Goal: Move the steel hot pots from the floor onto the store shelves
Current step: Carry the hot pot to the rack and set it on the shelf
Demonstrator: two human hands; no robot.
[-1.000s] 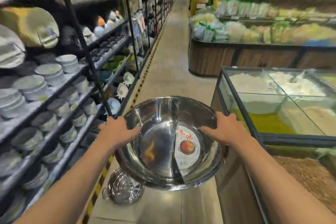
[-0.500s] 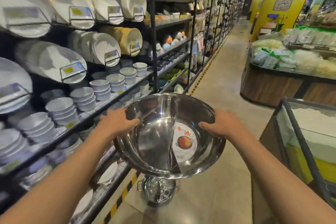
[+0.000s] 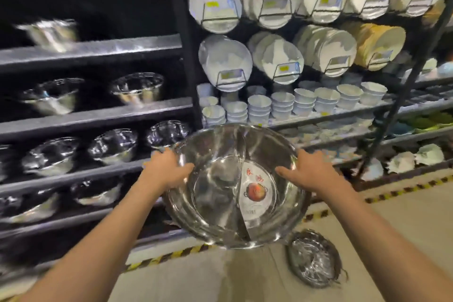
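I hold a large divided steel hot pot (image 3: pixel 220 193) in front of me at about waist height, with a round paper label inside its right half. My left hand (image 3: pixel 166 169) grips its left rim and my right hand (image 3: pixel 308 169) grips its right rim. A second steel pot (image 3: pixel 315 257) wrapped in plastic lies on the floor below and to the right. The dark shelves (image 3: pixel 98 113) on the left carry several wrapped steel pots (image 3: pixel 112 144).
White plates (image 3: pixel 225 61) stand on wire racks and stacked bowls (image 3: pixel 304 100) fill the shelves to the right. A black upright post (image 3: pixel 183 39) divides the two shelf bays. A yellow-and-black floor stripe (image 3: pixel 186 251) runs along the shelf base.
My view has swung left from the aisle to face the shelves, and the steel-pot bay has come into sight. Both hands keep their hold on the pot.
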